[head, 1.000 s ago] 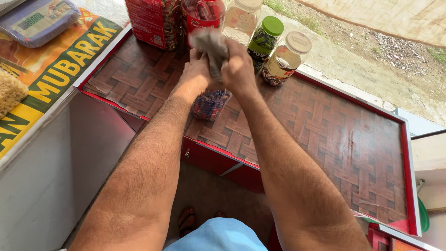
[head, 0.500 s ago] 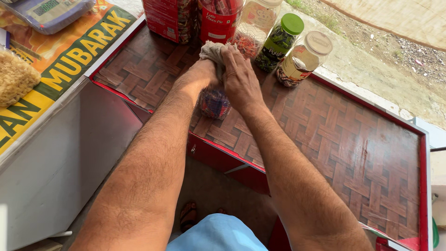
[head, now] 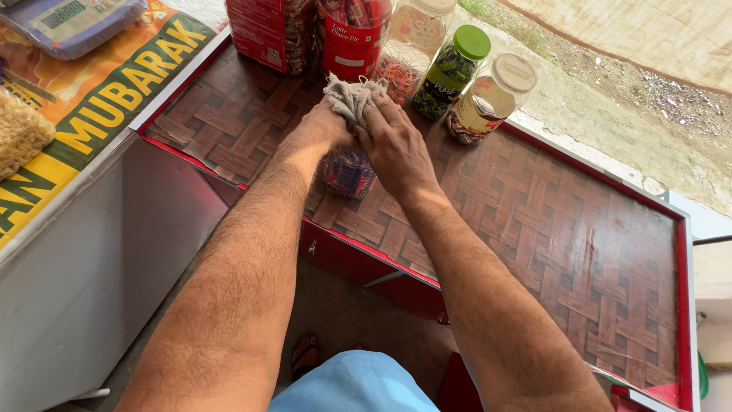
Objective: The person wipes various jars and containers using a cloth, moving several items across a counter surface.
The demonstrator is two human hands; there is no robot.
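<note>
both hands are gripping a grey cloth [head: 349, 99] over a jar [head: 348, 172] near the counter [head: 534, 229] back edge: left hand [head: 324, 126] closed on it, right hand [head: 393, 141] pressing fingers down. cloth looks soft, light; jar probably smooth, best held by its sides.

cloth [head: 348, 98]: grey-beige, plain
jar under hands [head: 348, 172]: clear, blue and red contents
counter top [head: 534, 221]: brown basket-weave pattern, red rim
jar lid [head: 472, 42]: green
next jar lid [head: 514, 72]: beige
packets [head: 268, 30]: red
banner [head: 91, 99]: orange and green, yellow letters
</note>
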